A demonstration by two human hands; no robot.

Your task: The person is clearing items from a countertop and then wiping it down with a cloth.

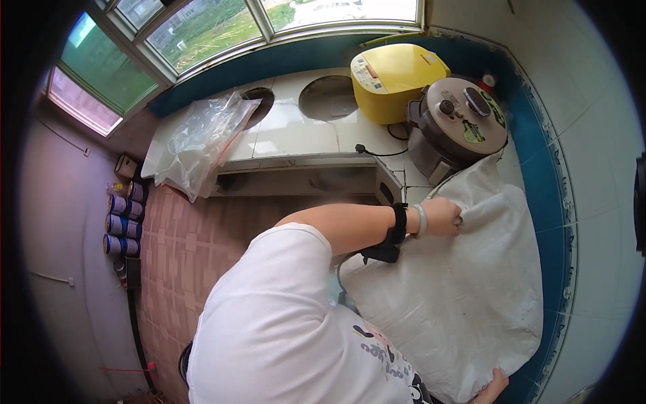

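Observation:
A large white cloth, wrinkled and faintly stained, lies over the counter along the right wall. Whether it is one layer or a sack I cannot tell. My left hand has a fold near its upper part pinched in a fist. That wrist bears a pale bangle and a black strap with a dark block below it. Down at the picture's lower edge, my right hand grips the cloth's near edge, partly cut off by the frame. The cloth's upper corner touches a brown electric pressure cooker.
Behind that cooker stands a yellow rice cooker. A black power plug lies on the white-tiled counter, which has two round openings. A clear plastic bag hangs over its left end. Several cans are stacked by the left wall.

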